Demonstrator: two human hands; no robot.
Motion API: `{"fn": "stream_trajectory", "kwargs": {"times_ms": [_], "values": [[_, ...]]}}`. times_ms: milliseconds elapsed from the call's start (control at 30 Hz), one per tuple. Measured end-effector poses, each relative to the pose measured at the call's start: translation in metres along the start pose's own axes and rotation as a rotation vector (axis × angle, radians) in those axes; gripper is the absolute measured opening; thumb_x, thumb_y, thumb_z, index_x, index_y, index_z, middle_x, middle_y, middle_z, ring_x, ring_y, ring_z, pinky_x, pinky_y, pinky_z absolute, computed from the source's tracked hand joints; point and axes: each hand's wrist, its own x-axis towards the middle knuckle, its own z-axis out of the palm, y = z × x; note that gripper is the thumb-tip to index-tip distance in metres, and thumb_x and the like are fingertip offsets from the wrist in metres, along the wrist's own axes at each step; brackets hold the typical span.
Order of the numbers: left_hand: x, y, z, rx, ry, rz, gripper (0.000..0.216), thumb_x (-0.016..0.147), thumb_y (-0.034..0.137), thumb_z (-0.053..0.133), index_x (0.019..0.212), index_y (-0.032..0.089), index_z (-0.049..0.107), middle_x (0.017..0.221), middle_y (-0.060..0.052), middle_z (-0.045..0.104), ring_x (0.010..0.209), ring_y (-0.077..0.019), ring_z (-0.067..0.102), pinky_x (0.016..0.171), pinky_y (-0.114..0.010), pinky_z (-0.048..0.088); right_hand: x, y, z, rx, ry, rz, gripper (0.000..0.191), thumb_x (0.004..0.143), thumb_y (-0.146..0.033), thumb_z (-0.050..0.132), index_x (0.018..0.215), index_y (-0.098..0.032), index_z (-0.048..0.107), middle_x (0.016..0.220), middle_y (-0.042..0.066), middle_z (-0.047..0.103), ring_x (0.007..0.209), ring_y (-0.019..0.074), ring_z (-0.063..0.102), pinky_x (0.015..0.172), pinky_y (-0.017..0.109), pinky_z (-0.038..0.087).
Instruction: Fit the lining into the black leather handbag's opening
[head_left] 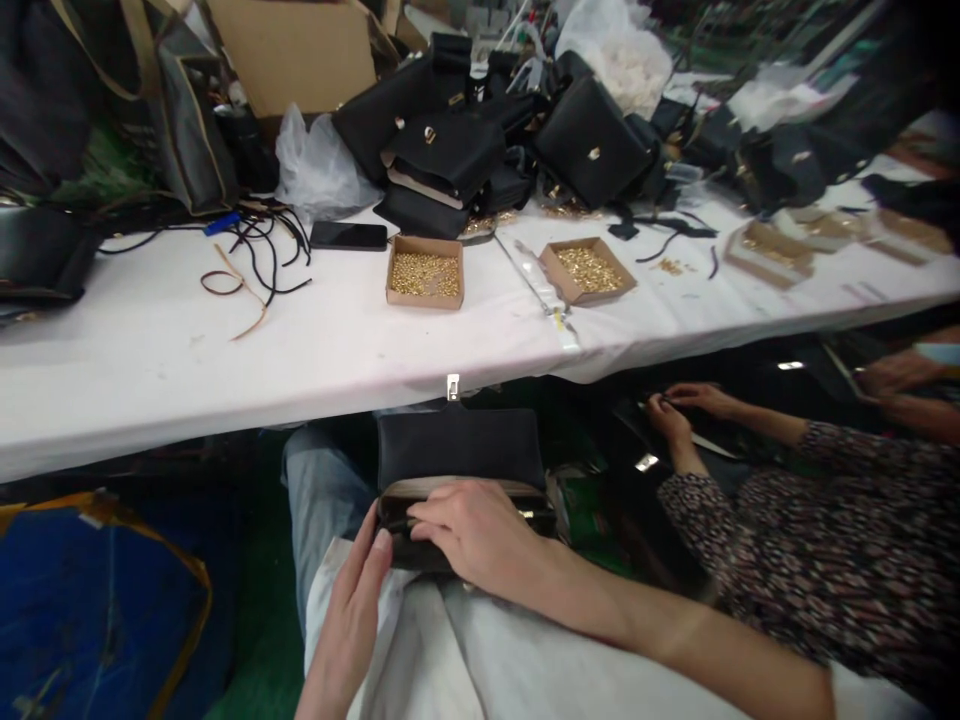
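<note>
Closest in, on the seated person's lap, sits a black bag (459, 450), below the front edge of the table (150, 360) and resting partly on a pale cloth (465, 660) spread over the knees. The left hand (352, 600) lies with its fingers straight and flat against the bag's left end, closed on nothing. The right hand (469, 530) lies across the bag's open mouth, fingers bent over the tan rim (whether the thumb pinches underneath I cannot tell from here). The two hands are close together, fingertips nearly meeting at the bag's left corner. A small silver clasp (452, 387) stands up at the bag's far edge, right against the table's hem. Down to the left is a blue sack (97, 600) with yellow trim. To the right sits another person in a patterned sleeve (825, 530), whose own hands (675, 405) are together on something dark under the table. Up on the white table, a left tray (424, 272) and a right tray (587, 270), both cardboard, hold small gold studs, with a clear strip lying between them. A dark phone (349, 236) lies just behind the left tray, and loose black cords (259, 260) tangle further left. Beyond those rises a heap of black bags (450, 150), a crumpled plastic bag (319, 170) beside it, and a brown cardboard box (300, 50) at the back
</note>
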Motion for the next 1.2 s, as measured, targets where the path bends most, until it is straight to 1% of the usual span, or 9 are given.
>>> {"fn": "stream_trajectory", "kwargs": {"times_ms": [167,267,333,467,667,767,1000,1100,1200], "values": [[0.005,0.000,0.004,-0.055,0.035,0.045,0.064,0.112,0.063,0.047,0.164,0.026,0.055,0.173,-0.006,0.050,0.167,-0.0304,0.036,0.140,-0.056,0.027,-0.006,0.005,0.007,0.104,0.112,0.014,0.026,0.111,-0.026,0.060,0.104,-0.024,0.085,0.097,0.003,0.083,0.089,0.0201,0.076,0.086,0.030,0.057],[0.008,-0.001,0.008,-0.104,0.040,0.052,0.063,0.111,0.063,0.047,0.163,0.027,0.056,0.173,-0.005,0.050,0.167,-0.0301,0.036,0.139,-0.054,0.030,-0.007,0.012,0.011,0.119,0.155,-0.022,0.023,0.111,-0.027,0.063,0.114,-0.024,0.085,0.102,0.004,0.084,0.093,0.0217,0.077,0.091,0.032,0.059],[0.008,-0.002,0.008,-0.125,0.022,0.072,0.062,0.112,0.062,0.047,0.164,0.029,0.055,0.175,-0.004,0.048,0.168,-0.0297,0.035,0.140,-0.055,0.028,-0.007,0.016,0.012,0.121,0.169,-0.049,0.024,0.110,-0.028,0.064,0.121,-0.024,0.085,0.105,0.005,0.084,0.095,0.0228,0.078,0.093,0.034,0.060],[0.009,-0.004,0.010,-0.179,-0.036,0.173,0.059,0.115,0.056,0.042,0.168,0.031,0.049,0.180,-0.002,0.039,0.170,-0.0275,0.028,0.143,-0.055,0.016,-0.004,0.018,0.014,0.122,0.154,-0.070,0.023,0.110,-0.030,0.066,0.122,-0.025,0.084,0.105,0.005,0.084,0.095,0.0229,0.078,0.092,0.034,0.059],[0.017,-0.001,0.017,-0.296,-0.056,0.239,0.059,0.116,0.052,0.039,0.172,0.032,0.041,0.181,-0.003,0.035,0.171,-0.0267,0.024,0.143,-0.052,0.017,0.006,0.011,0.017,0.074,0.047,-0.046,0.017,0.111,-0.029,0.067,0.106,-0.023,0.082,0.094,0.002,0.081,0.088,0.0201,0.075,0.083,0.032,0.053],[0.020,-0.004,0.018,-0.307,-0.045,0.265,0.060,0.116,0.051,0.042,0.172,0.030,0.041,0.181,-0.005,0.035,0.171,-0.0279,0.023,0.144,-0.051,0.016,0.013,0.009,0.019,0.011,0.049,-0.029,0.016,0.112,-0.030,0.066,0.112,-0.024,0.081,0.099,0.002,0.080,0.094,0.0207,0.075,0.084,0.033,0.051],[0.027,-0.030,0.025,-0.393,-0.031,0.283,0.065,0.112,0.059,0.047,0.169,0.028,0.045,0.181,-0.008,0.037,0.171,-0.0327,0.023,0.143,-0.056,0.014,0.018,0.005,0.015,-0.060,-0.020,-0.081,0.020,0.113,-0.031,0.062,0.124,-0.025,0.078,0.102,0.003,0.077,0.101,0.0212,0.072,0.081,0.032,0.050],[0.029,-0.030,0.026,-0.373,-0.039,0.305,0.067,0.111,0.058,0.048,0.170,0.027,0.042,0.181,-0.008,0.036,0.171,-0.0330,0.023,0.142,-0.055,0.016,0.022,0.005,0.015,-0.056,-0.005,-0.050,0.021,0.113,-0.028,0.063,0.125,-0.027,0.079,0.107,0.002,0.076,0.100,0.0189,0.073,0.081,0.031,0.051],[0.027,-0.023,0.022,-0.323,-0.054,0.308,0.066,0.113,0.053,0.047,0.172,0.026,0.038,0.183,-0.008,0.031,0.172,-0.0309,0.021,0.143,-0.054,0.013,0.025,0.008,0.021,-0.011,0.055,-0.037,0.023,0.111,-0.026,0.066,0.129,-0.029,0.080,0.116,0.002,0.076,0.099,0.0167,0.074,0.085,0.030,0.055]]}}
